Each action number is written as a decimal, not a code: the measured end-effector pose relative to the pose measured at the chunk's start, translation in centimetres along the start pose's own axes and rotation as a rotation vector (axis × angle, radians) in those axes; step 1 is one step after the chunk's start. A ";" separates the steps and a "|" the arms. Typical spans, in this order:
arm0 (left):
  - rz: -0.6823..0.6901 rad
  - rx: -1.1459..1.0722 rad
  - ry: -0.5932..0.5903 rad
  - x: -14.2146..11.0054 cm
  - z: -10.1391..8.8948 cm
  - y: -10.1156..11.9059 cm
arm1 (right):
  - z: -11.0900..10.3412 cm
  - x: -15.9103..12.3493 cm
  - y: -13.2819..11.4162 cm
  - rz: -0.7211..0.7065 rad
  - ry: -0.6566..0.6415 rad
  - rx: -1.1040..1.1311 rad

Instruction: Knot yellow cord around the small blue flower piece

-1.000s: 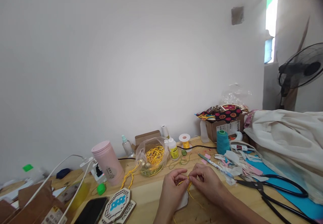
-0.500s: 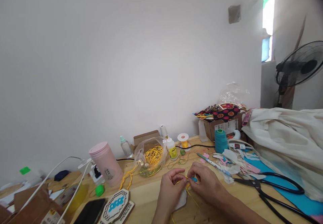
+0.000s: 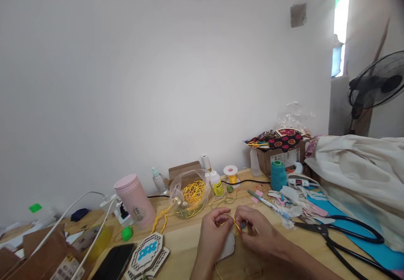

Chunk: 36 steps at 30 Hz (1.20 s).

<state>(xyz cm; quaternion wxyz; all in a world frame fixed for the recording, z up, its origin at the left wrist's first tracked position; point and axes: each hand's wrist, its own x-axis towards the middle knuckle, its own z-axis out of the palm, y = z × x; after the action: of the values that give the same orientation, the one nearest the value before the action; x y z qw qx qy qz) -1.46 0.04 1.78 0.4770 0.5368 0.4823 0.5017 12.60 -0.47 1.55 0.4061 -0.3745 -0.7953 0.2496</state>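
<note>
My left hand (image 3: 213, 233) is closed in a pinch on a thin yellow cord (image 3: 236, 225). Just to its right, my right hand (image 3: 255, 228) pinches the same cord, its fingertips almost touching the left ones. A small blue bit shows by the right fingers, too small to make out. Under the left hand lies a flat white piece (image 3: 227, 248) with a rounded edge, partly hidden by the palm. One end of yellow cord trails down below the left wrist. Left of my hands, an octagonal fretwork plaque (image 3: 147, 254) with blue shapes rests on another, a braided yellow cord attached.
Behind the hands stand a clear bag of yellow cord (image 3: 189, 193), a glue bottle (image 3: 216, 184) and a spool (image 3: 231, 174). Large black-handled scissors (image 3: 325, 229), a pen (image 3: 268, 204) and scraps lie right. A pink tumbler (image 3: 135, 200) and phone (image 3: 114, 262) are left.
The right fingers have shifted on the cord, drawing a strand up between the hands. The blue bit is now mostly hidden behind them. The whole view has shifted slightly.
</note>
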 end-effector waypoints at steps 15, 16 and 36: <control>0.006 -0.020 0.087 0.3 -0.5 -0.3 | -3.1 -0.6 -1.2 0.165 -0.426 1.256; 0.008 -0.023 0.090 0.3 -0.5 -0.4 | -3.3 -0.6 -1.2 0.165 -0.390 1.324; -0.009 -0.020 0.068 0.3 -0.2 -0.2 | 0.3 0.0 0.1 0.253 0.062 0.067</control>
<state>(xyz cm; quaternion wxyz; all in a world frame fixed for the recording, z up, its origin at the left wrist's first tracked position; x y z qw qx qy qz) -1.70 0.40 1.62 0.4680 0.5126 0.4956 0.5222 12.42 -0.39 1.32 0.4082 -0.4656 -0.7199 0.3135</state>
